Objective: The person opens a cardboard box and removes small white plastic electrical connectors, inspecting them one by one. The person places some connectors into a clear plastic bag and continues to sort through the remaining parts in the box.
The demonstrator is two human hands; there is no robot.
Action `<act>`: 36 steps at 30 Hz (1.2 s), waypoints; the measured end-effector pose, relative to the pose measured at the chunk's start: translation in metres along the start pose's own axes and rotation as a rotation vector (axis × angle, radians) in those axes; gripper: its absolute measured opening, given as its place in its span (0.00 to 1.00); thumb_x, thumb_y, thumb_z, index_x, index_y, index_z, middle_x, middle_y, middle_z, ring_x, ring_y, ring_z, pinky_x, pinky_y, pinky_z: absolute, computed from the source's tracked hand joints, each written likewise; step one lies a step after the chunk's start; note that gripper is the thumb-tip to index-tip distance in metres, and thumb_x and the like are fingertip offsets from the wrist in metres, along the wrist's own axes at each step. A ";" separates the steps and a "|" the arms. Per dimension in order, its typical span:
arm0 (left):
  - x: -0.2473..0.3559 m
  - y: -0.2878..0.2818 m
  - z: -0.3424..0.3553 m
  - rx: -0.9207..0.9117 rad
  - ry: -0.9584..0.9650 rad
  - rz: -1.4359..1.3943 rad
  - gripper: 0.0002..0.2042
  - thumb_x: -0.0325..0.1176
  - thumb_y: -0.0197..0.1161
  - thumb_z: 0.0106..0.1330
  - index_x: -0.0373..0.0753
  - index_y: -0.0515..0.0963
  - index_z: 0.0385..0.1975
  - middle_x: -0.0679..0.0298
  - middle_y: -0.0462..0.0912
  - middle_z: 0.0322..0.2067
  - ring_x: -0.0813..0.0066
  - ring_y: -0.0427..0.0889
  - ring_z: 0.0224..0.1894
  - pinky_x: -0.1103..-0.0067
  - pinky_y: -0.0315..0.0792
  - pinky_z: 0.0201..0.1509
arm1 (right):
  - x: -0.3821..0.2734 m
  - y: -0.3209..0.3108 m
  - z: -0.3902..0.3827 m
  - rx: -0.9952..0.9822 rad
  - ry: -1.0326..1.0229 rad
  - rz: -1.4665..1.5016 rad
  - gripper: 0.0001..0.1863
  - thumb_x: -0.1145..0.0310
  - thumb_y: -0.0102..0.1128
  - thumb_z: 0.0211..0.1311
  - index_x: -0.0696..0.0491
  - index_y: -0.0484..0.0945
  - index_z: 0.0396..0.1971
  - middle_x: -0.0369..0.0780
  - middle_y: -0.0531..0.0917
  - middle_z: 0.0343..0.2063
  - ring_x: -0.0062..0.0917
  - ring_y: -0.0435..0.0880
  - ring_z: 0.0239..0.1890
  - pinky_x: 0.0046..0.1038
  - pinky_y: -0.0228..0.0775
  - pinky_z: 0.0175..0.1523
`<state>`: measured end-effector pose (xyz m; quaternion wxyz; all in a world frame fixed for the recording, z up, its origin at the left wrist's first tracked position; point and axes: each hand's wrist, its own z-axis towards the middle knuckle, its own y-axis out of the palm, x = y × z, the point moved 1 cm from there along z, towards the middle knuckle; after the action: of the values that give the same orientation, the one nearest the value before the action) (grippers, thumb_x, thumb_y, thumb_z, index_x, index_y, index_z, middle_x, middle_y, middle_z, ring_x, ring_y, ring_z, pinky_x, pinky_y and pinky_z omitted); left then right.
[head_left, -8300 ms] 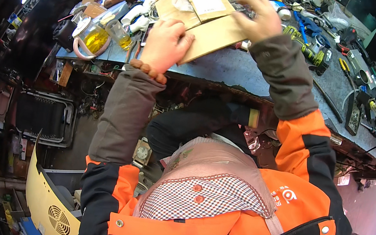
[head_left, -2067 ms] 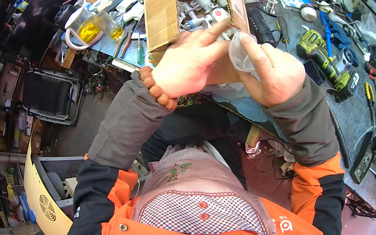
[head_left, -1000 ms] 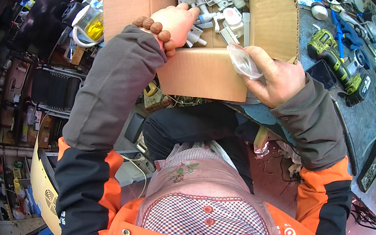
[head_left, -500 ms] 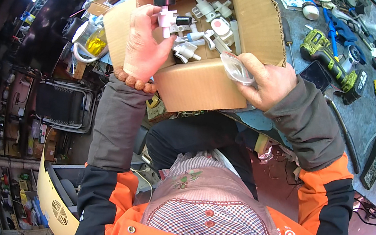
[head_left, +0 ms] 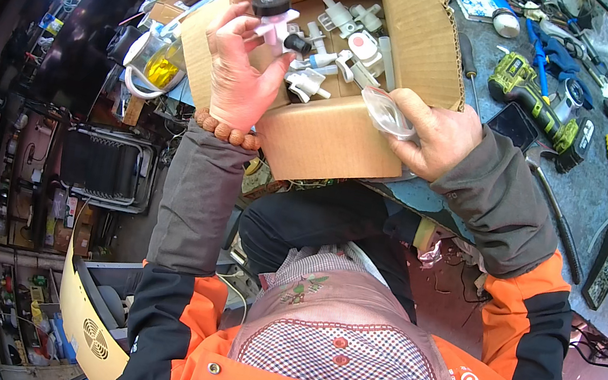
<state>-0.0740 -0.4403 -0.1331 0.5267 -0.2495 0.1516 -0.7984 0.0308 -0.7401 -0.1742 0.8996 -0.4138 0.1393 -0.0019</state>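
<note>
My left hand (head_left: 241, 73) is closed on a white plastic valve (head_left: 272, 24) with a black round knob on top and a black cap at its side. It holds the valve over the left part of an open cardboard box (head_left: 331, 143). More white plastic fittings (head_left: 339, 17) lie loose inside the box, among them a white piece with a red round spot (head_left: 366, 47). At the box's right front corner, my right hand (head_left: 440, 136) pinches a small clear plastic bag (head_left: 386, 113). Its fingertips are partly hidden behind the bag.
On the grey-blue workbench at right lie a green cordless drill (head_left: 523, 89), a dark phone (head_left: 515, 122), a hammer with a long dark handle (head_left: 558, 214) and a screwdriver (head_left: 467, 61). Left of the box stands a clear jug with yellow contents (head_left: 160, 70). A black folding chair (head_left: 105, 168) is farther left.
The valve has tilted in my left hand, its black knob now facing more upward. My left hand has shifted slightly right, with its fingers more curled. My right hand has barely moved.
</note>
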 end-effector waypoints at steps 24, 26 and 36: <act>-0.004 0.024 0.038 -0.777 -0.181 0.599 0.13 0.24 0.59 0.63 0.34 0.80 0.47 0.40 0.86 0.42 0.41 0.85 0.48 0.60 0.80 0.53 | 0.000 0.003 -0.003 -0.003 0.020 -0.008 0.26 0.59 0.69 0.61 0.50 0.74 0.58 0.45 0.85 0.22 0.43 0.87 0.24 0.41 0.77 0.27; -0.023 0.032 0.012 -0.839 -0.365 0.661 0.12 0.23 0.57 0.62 0.34 0.80 0.45 0.40 0.86 0.39 0.40 0.86 0.45 0.58 0.80 0.51 | -0.002 0.003 -0.002 -0.019 0.017 0.011 0.26 0.60 0.70 0.60 0.51 0.75 0.58 0.45 0.86 0.23 0.43 0.87 0.25 0.41 0.77 0.28; 0.004 0.028 0.029 -0.223 -0.221 0.557 0.12 0.28 0.62 0.65 0.36 0.84 0.47 0.49 0.89 0.37 0.47 0.88 0.42 0.63 0.82 0.50 | -0.006 -0.001 0.002 0.014 -0.041 0.050 0.24 0.66 0.70 0.58 0.48 0.81 0.57 0.46 0.88 0.39 0.45 0.89 0.44 0.39 0.81 0.50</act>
<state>-0.0378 -0.4542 -0.1226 0.7076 -0.3396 0.2426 -0.5701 0.0256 -0.7384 -0.1704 0.9049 -0.4039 0.1312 0.0281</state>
